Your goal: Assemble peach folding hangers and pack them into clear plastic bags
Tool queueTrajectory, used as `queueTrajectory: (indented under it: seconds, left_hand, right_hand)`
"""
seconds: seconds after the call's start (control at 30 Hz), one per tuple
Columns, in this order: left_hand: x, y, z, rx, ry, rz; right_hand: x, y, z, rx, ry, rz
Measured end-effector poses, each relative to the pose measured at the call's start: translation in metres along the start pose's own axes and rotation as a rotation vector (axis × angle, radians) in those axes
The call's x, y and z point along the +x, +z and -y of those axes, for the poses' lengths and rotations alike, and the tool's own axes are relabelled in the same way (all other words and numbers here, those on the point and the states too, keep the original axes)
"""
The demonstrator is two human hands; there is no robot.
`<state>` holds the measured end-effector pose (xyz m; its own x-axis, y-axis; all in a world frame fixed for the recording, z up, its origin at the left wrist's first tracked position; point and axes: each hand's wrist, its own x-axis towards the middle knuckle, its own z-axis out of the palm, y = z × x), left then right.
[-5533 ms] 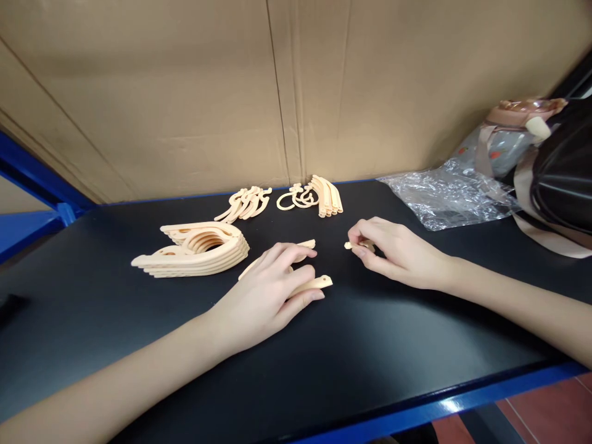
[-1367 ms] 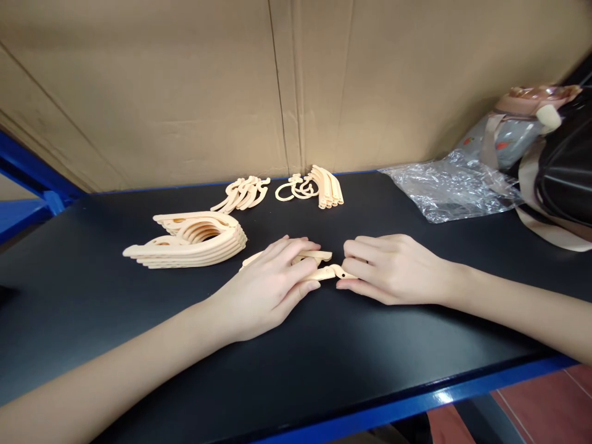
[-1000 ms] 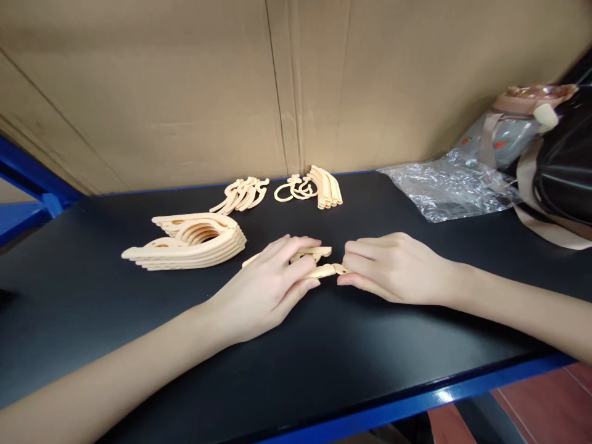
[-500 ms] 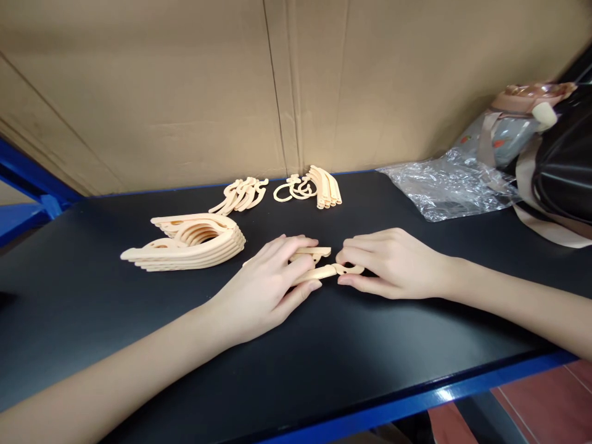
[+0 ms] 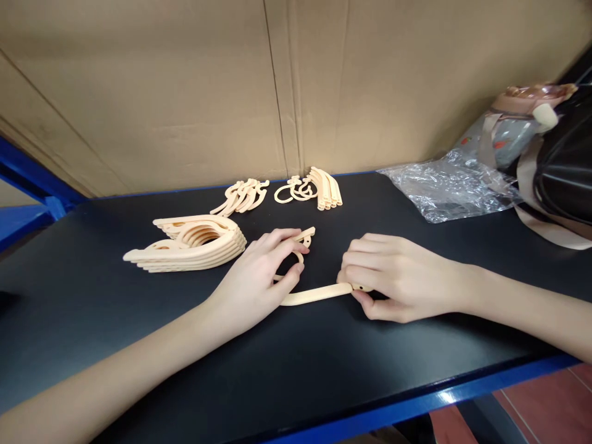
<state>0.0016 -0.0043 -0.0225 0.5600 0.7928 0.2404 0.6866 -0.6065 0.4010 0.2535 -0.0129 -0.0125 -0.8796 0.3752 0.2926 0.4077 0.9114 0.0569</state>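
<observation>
My left hand [image 5: 259, 280] is curled round one end of a beige plastic hanger piece [image 5: 315, 294] that lies on the black table top [image 5: 324, 370]. A second short arm of that piece [image 5: 307, 234] sticks up past my fingertips. My right hand [image 5: 398, 277] pinches the other end of the curved piece, where a small hole shows. Both hands rest on the table, about a hand's width apart.
A stack of finished beige hangers [image 5: 189, 243] lies to the left. Two small heaps of beige parts [image 5: 243, 194] [image 5: 314, 188] sit near the cardboard wall [image 5: 277, 86]. A clear plastic bag [image 5: 451, 185] and a black bag [image 5: 562, 166] are at the right.
The folded hanger piece has swung open: my right hand drew its end toward me and to the right. My left hand curled tighter on the other end.
</observation>
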Motion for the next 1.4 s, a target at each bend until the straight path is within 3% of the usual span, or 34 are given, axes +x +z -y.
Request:
queueTrajectory:
  seconds: [0.2,0.63,0.73,0.87,0.97,1.17,1.4]
  left_hand:
    - [0.0,0.001,0.001,-0.023,-0.019,-0.051]
    - [-0.001,0.004,0.005,0.064,0.034,-0.004]
    - [-0.002,0.003,0.003,0.077,0.032,0.015]
    - [-0.003,0.003,0.003,0.061,0.021,0.014]
    - [-0.002,0.003,0.004,0.063,0.023,0.005]
    - [0.0,0.003,0.005,0.114,-0.043,-0.085]
    - [0.0,0.003,0.004,0.154,-0.03,-0.122]
  right_hand:
    - [0.0,-0.006,0.007,0.131,0.002,0.032]
    - [0.003,-0.022,0.004,0.514,0.111,0.186]
    - [0.002,-0.017,0.003,0.47,0.121,0.129]
    - [0.001,-0.009,0.002,0.151,0.144,0.026]
    - [0.0,-0.004,0.005,-0.006,0.16,0.031]
    - [0.001,-0.004,0.015,0.018,0.092,0.046]
    - [0.002,-0.009,0.021,0.178,-0.007,0.065]
